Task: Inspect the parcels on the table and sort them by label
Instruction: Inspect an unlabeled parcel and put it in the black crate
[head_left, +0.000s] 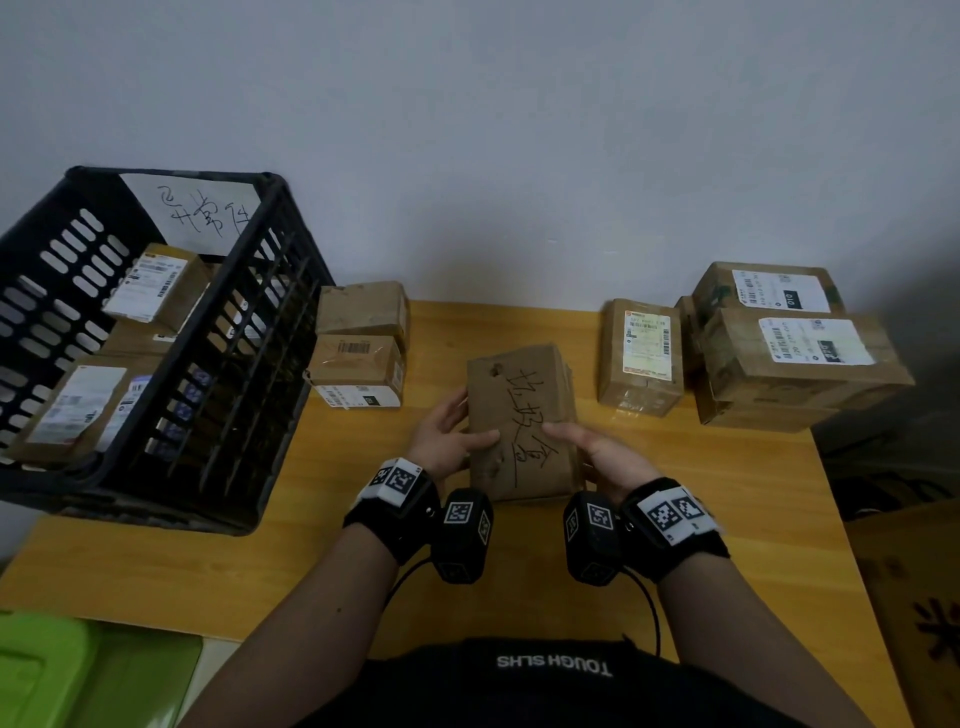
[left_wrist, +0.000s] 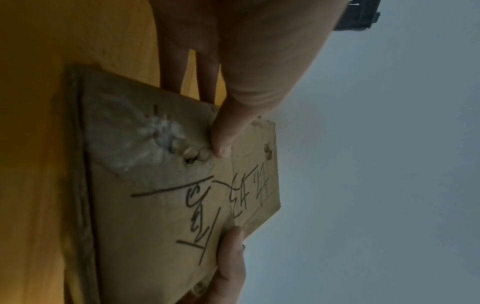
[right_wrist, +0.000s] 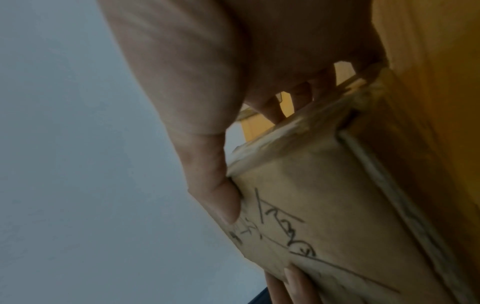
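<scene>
held parcel: brown cardboard box (head_left: 519, 421) up off the surface (head_left: 519, 597), centre front, between both hands, broad face toward the person.
left hand: left hand (head_left: 447, 436) grips the left edge, thumb on the top face, fingers (left_wrist: 205, 82) curled under the back.
right hand: right hand (head_left: 597, 452) grips the right edge the same way, thumb across the face near the writing, fingers tucked behind.
marking: no printed label on this face, only black handwritten characters (head_left: 530, 421) running down it; can't read them for sure.
step in hand: looks like the inspect step, checking the faces for a label before choosing a pile.
doing it well: i'd keep thumbs off the writing, turn it slowly with both hands, check the hidden faces too, and avoid squeezing the dented spots.
material: thin worn corrugated card, matte, creased, with small punctures and a scuffed pale dent (left_wrist: 163, 133); frayed tape at the edges in the right wrist view.
shape: flat rectangular box, likely light.
black crate: slotted plastic crate (head_left: 249, 364) at left with a handwritten paper sign, labelled parcels inside.
other parcels: two stacked boxes (head_left: 358, 358) just beside the crate; labelled boxes (head_left: 779, 343) grouped at right.
</scene>
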